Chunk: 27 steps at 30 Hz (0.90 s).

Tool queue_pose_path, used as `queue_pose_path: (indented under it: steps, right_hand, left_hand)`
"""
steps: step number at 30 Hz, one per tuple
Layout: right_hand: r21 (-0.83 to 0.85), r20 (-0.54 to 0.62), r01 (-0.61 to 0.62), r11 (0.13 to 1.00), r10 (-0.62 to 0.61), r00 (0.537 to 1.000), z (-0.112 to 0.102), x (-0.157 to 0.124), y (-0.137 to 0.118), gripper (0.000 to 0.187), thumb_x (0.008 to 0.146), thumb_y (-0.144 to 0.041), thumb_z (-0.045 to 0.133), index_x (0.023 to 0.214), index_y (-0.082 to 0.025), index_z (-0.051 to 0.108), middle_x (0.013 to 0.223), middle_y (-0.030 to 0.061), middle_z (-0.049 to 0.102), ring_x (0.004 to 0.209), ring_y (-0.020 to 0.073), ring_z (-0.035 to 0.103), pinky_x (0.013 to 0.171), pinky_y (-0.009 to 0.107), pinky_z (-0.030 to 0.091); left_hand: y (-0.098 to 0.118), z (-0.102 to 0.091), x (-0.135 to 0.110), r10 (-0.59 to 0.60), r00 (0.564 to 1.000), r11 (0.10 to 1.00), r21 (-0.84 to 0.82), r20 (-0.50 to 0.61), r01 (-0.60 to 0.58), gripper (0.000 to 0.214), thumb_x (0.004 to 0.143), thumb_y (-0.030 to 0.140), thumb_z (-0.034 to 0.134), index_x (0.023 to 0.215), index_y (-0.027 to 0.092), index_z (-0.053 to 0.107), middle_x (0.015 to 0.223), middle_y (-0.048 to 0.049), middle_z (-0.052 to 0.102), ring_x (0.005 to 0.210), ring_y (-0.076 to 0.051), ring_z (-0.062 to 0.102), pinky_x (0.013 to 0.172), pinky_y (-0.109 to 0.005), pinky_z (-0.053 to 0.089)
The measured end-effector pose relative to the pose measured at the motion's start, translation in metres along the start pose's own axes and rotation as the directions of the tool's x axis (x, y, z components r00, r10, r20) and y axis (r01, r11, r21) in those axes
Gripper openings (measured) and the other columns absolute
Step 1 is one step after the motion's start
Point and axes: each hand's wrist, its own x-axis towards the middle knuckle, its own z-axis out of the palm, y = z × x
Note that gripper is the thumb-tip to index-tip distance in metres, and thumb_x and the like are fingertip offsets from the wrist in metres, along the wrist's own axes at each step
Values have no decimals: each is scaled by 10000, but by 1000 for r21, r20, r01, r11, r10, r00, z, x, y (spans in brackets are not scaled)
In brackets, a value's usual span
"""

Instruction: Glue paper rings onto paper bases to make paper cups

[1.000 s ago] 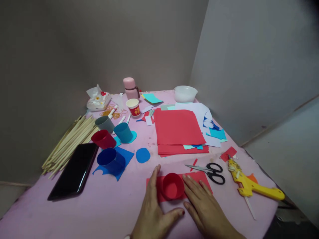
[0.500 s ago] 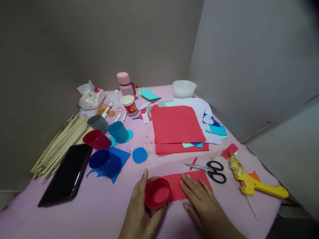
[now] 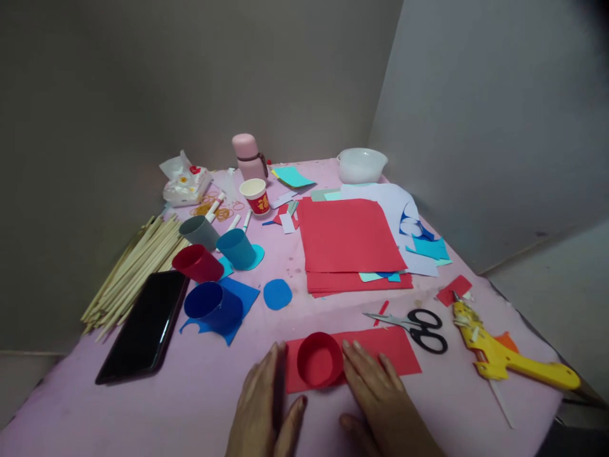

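Observation:
A red paper ring (image 3: 304, 360) stands on a red paper strip (image 3: 385, 349) at the near middle of the table, its open end facing up. Just left of the strip's end is my left hand (image 3: 261, 393), fingers stretched out and thumb apart, holding nothing. My right hand (image 3: 380, 387) lies over the strip with its fingers extended, the fingertips close against the ring's right side. Whether those fingertips touch the ring I cannot tell. Beyond my right hand, black-handled scissors (image 3: 416, 325) lie by the strip's far edge, their blades pointing left near a thin red scrap (image 3: 381, 313).
A yellow glue gun (image 3: 509, 362) lies at right. Stacked red sheets (image 3: 349, 235) sit mid-table. To the left are a blue paper tube (image 3: 221, 311), a red tube (image 3: 202, 263), a black phone (image 3: 145, 327) and wooden sticks (image 3: 137, 266). A paper cup (image 3: 259, 202) stands farther back.
My left hand has let go of the red ring, which now stands on the strip, farther from its left end. My right hand has shifted left to the ring's side. The view has turned slightly.

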Motion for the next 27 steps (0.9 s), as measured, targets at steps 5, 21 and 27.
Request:
queue_pose_path:
  steps: [5, 21, 27]
  right_hand:
    - [18, 69, -7, 1000, 5, 998, 6, 6, -13, 576, 876, -503, 484, 1264, -85, 566, 1340, 188, 474, 1122, 391, 598, 729, 570, 594]
    - [71, 183, -40, 997, 26, 983, -5, 1, -5, 535, 903, -408, 460, 1320, -75, 496, 1403, 148, 374, 1213, 363, 523, 811, 621, 552]
    - [6, 76, -25, 1000, 25, 997, -4, 0, -5, 519, 896, -355, 459, 1322, -61, 483, 1395, 143, 410, 1181, 337, 568, 795, 578, 576]
  left_hand:
    - [-11, 7, 1, 400, 916, 820, 449, -4, -356, 544, 920, 239, 376, 1426, 70, 274, 1269, -153, 615, 1125, -261, 616, 809, -419, 554]
    - [-5, 13, 7, 490, 871, 729, 535, 27, -427, 384, 901, 191, 339, 1195, 85, 562, 1203, -105, 666, 1081, -226, 625, 882, -425, 373]
    - [-8, 6, 5, 492, 869, 725, 532, 45, -438, 382, 889, 204, 365, 1197, 100, 565, 1200, -99, 669, 1079, -220, 623, 901, -425, 339]
